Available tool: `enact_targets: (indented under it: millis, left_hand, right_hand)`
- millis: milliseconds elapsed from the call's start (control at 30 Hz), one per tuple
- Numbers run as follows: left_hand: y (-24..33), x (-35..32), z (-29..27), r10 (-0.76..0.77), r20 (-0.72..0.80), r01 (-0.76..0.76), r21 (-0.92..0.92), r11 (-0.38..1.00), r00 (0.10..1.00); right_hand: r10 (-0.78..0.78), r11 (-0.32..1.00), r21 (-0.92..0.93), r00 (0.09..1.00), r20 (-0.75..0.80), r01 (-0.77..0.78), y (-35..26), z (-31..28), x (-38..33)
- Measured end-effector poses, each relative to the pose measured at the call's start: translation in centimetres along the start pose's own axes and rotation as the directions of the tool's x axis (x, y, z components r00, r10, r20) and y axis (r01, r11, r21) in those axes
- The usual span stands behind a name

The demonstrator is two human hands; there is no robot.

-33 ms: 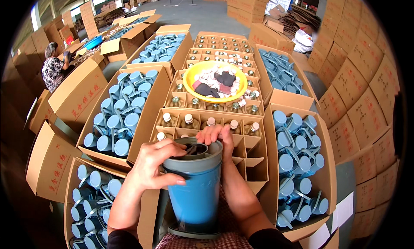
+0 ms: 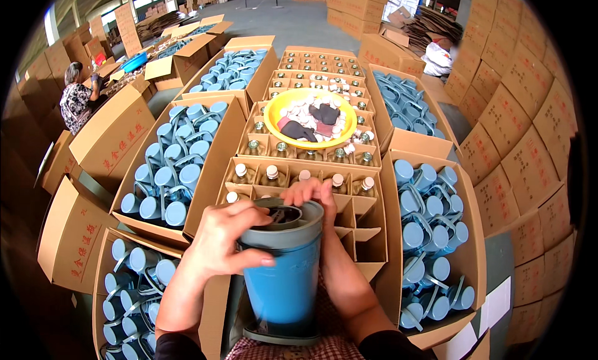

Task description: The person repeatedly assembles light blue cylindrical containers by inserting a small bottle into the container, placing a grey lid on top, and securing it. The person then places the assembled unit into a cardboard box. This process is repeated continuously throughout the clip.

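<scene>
A blue plastic flask shell (image 2: pixel 283 282) with a grey collar stands upright against my lap, its open mouth (image 2: pixel 283 215) facing up. My left hand (image 2: pixel 227 241) clasps the collar on the near left side, thumb along the blue wall. My right hand (image 2: pixel 316 195) curls over the far rim of the mouth, and its forearm runs down the shell's right side. Just beyond the hands lies a divided carton (image 2: pixel 367 229) of glass liners with white stoppers (image 2: pixel 271 172); its nearest cells are vacant.
Open cartons of blue shells stand at the left (image 2: pixel 177 167), lower left (image 2: pixel 128 285) and right (image 2: pixel 430 235). A yellow bowl (image 2: pixel 274 114) of white caps and dark pieces rests on the liners. One person sits far left (image 2: pixel 78 101), another far right (image 2: pixel 439 57). Stacked cartons wall the right.
</scene>
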State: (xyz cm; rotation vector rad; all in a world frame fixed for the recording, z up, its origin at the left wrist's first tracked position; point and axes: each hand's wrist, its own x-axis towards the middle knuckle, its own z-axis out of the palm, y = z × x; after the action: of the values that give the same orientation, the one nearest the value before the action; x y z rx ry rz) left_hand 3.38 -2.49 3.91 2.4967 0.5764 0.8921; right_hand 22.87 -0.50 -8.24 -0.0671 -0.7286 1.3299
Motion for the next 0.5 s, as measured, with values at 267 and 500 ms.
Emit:
enact_targets:
  millis: [267, 500]
  left_hand:
    - [-4.1, -1.4, 1.4, 0.044, -0.243, -0.101, -0.225, 0.969, 0.969]
    - [3.5, 2.7, 3.1, 0.139, -0.160, -0.109, 0.181, 0.977, 0.977]
  right_hand:
    - [0.044, 0.653, -0.757, 0.997, 0.057, 0.015, -8.4, 3.1, -2.8]
    - [0.183, 0.942, -0.274, 0.981, -0.062, -0.193, -3.6, 1.8, -0.7]
